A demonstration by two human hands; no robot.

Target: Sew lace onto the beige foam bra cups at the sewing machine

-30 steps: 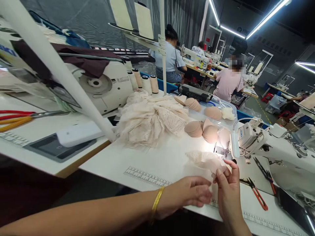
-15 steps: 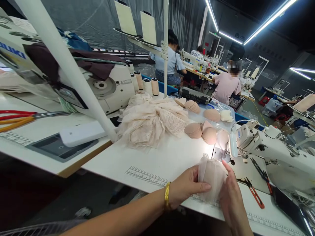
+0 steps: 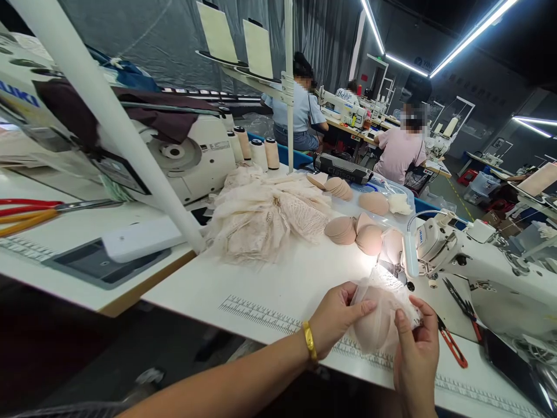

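My left hand [image 3: 335, 316] and my right hand [image 3: 415, 348] both grip a beige bra cup covered with lace [image 3: 378, 316], held just above the front of the white sewing table [image 3: 278, 278]. The left fingers pinch its left edge; the right thumb and fingers pinch its right edge. A gold bangle sits on my left wrist. Just beyond the cup is the lit needle area of a white sewing machine [image 3: 461, 255].
A heap of cream lace [image 3: 265, 215] and stacks of beige cups [image 3: 357, 232] lie further back. Red-handled snips [image 3: 452, 345] rest right of my hands. Thread cones [image 3: 261, 152], a second machine [image 3: 183, 157] and a white pole [image 3: 108, 122] stand left. Other people sew behind.
The flat lace and cup on the table have been gathered up into both hands; the cup is now raised off the table and turned, with lace wrapped over it.
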